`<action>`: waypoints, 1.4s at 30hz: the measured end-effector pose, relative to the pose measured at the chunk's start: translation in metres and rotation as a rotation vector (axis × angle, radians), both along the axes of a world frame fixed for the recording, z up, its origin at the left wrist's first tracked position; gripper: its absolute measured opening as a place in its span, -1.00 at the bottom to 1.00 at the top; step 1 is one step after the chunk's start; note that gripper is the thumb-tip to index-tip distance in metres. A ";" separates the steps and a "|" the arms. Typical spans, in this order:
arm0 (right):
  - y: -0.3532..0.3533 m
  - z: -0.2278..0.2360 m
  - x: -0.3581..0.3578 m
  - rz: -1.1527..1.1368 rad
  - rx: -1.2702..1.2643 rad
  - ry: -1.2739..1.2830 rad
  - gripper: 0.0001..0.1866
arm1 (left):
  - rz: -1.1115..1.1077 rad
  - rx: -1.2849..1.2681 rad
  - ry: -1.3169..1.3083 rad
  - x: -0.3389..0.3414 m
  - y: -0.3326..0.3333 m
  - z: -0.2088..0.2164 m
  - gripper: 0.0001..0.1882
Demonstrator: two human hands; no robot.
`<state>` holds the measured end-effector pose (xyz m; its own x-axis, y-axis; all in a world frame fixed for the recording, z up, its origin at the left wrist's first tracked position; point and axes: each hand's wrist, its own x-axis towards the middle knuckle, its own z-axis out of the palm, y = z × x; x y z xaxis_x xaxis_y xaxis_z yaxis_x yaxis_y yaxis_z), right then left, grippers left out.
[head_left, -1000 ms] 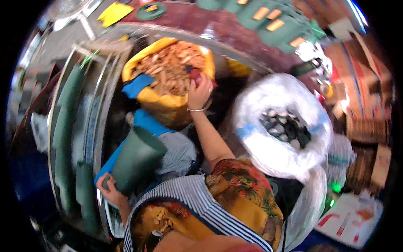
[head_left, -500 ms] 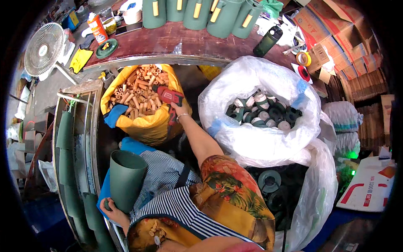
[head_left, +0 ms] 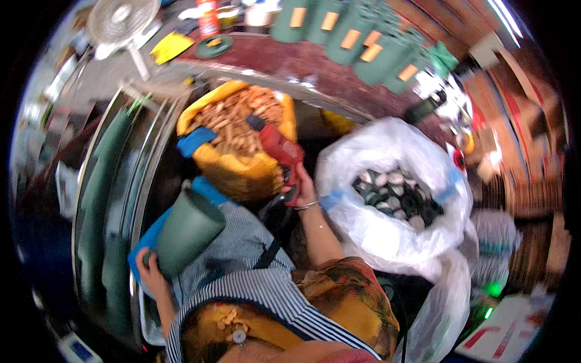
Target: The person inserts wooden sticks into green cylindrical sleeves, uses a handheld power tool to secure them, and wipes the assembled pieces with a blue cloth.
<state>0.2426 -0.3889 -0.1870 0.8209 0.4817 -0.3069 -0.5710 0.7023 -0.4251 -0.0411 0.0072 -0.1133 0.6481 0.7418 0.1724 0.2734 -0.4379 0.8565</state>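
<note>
My right hand [head_left: 306, 192] is wrapped round the handle of a red cordless drill [head_left: 282, 147], its dark nose over the near right part of a yellow sack [head_left: 233, 172]. Short tan wooden pieces [head_left: 227, 130] fill that sack, some of them tube-shaped. My left hand [head_left: 152, 266] grips the lower end of a dark green cylindrical vessel [head_left: 189, 227]. The vessel lies tilted over my lap against the striped apron [head_left: 242, 233], its open mouth up and to the right. What my left fingers close on at its base is partly hidden.
A white plastic sack [head_left: 387, 236] of dark green and whitish lids [head_left: 399, 196] stands on the right. Green jugs [head_left: 348, 39] with tan handles line the dark red table [head_left: 260, 57]. A metal rack [head_left: 148, 157] with green pieces is at left, cardboard boxes [head_left: 514, 133] far right.
The whole view has swung, so the surroundings sit further right. My right hand has drawn the drill back toward me from the sack. The green vessel now leans more to the right.
</note>
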 end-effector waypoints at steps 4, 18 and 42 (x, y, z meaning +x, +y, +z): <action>0.044 0.103 -0.006 0.198 0.108 0.093 -0.22 | -0.166 -0.021 -0.031 0.008 0.010 -0.004 -0.74; 0.101 0.193 -0.067 0.910 -0.546 -0.042 -0.38 | -0.257 -0.079 -0.173 -0.032 -0.004 -0.029 -0.71; 0.119 0.223 -0.037 1.082 -0.715 -0.034 -0.38 | -0.374 -0.218 -0.258 -0.026 -0.012 -0.038 -0.76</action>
<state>0.2058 -0.2694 0.0363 0.1321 0.6401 -0.7568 -0.6842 -0.4936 -0.5369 -0.0666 -0.0052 -0.1512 0.8331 0.5034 0.2291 -0.1009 -0.2690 0.9578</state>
